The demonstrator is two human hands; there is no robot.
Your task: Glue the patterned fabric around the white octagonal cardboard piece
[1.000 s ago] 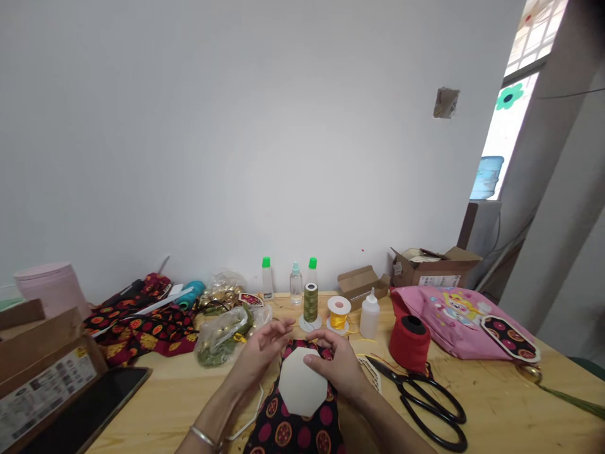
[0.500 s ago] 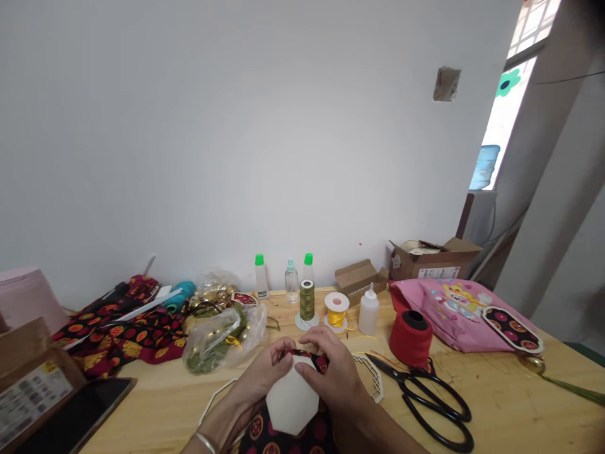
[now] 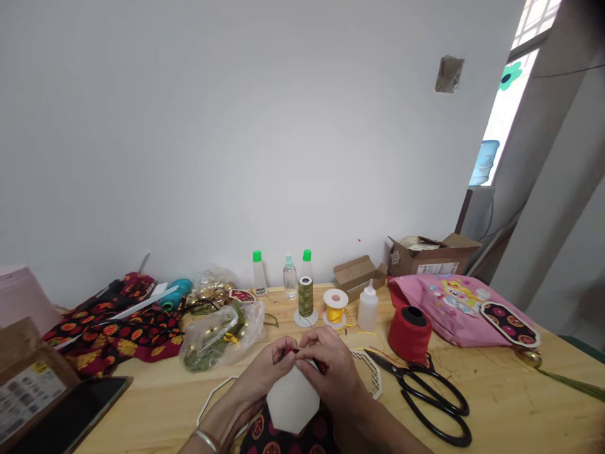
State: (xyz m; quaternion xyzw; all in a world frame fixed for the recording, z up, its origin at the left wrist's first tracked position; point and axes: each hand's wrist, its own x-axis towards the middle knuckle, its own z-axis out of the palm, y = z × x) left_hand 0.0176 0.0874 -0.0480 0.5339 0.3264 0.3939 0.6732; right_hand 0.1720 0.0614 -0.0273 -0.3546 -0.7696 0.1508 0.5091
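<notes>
Head view: pinching far edges of white card (image 3: 293, 400) and patterned cloth (image 3: 317, 434) between thumbs and fingers of left hand (image 3: 265, 378) and right hand (image 3: 334, 373); holding card blank face toward wearer, at near side of table (image 3: 155, 403), with cloth's length running toward body

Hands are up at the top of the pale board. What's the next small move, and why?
I'd probably have the right hand press the cloth down over the top edge of the pale board, with the left hand steadying it. Both hands meet there, cloth shows between them, and the board's face below looks bare.
</notes>
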